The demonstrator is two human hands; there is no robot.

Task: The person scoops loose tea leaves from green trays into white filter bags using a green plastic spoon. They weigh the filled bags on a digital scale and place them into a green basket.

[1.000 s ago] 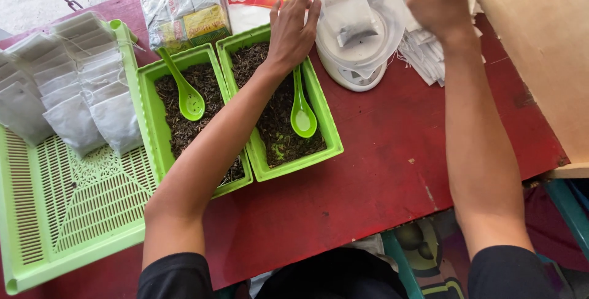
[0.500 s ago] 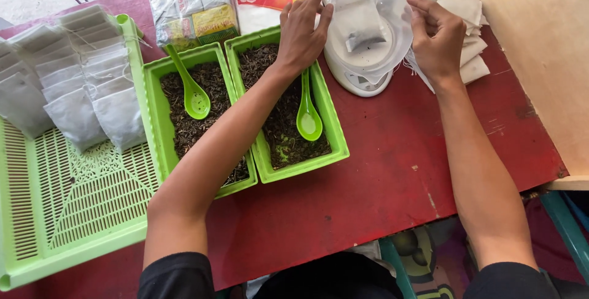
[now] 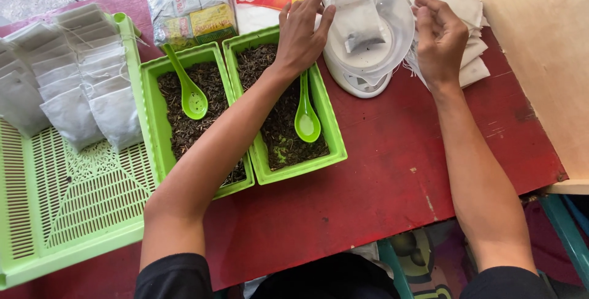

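Note:
My left hand (image 3: 299,34) lies flat over the far end of the right green tray (image 3: 332,152) of dark loose tea, fingers apart, its fingertips touching the rim of the clear bowl (image 3: 396,20) on a white scale (image 3: 353,83). A filled white tea bag (image 3: 359,23) lies in that bowl. A green spoon (image 3: 305,121) rests in the tea just below my wrist. My right hand (image 3: 440,38) is to the right of the bowl, fingers curled and pinching an empty bag on the pile of empty white tea bags (image 3: 466,4).
A second green tray (image 3: 147,121) of tea with its own spoon (image 3: 191,99) sits to the left. A large slotted green tray (image 3: 80,213) holds rows of filled bags (image 3: 80,78). Plastic packets (image 3: 190,4) lie at the back; a wooden board (image 3: 540,47) borders the red table (image 3: 380,176).
My right hand came down from the top edge onto the pile of empty bags and curled its fingers. My left hand stayed at the bowl's rim. The view shifted slightly.

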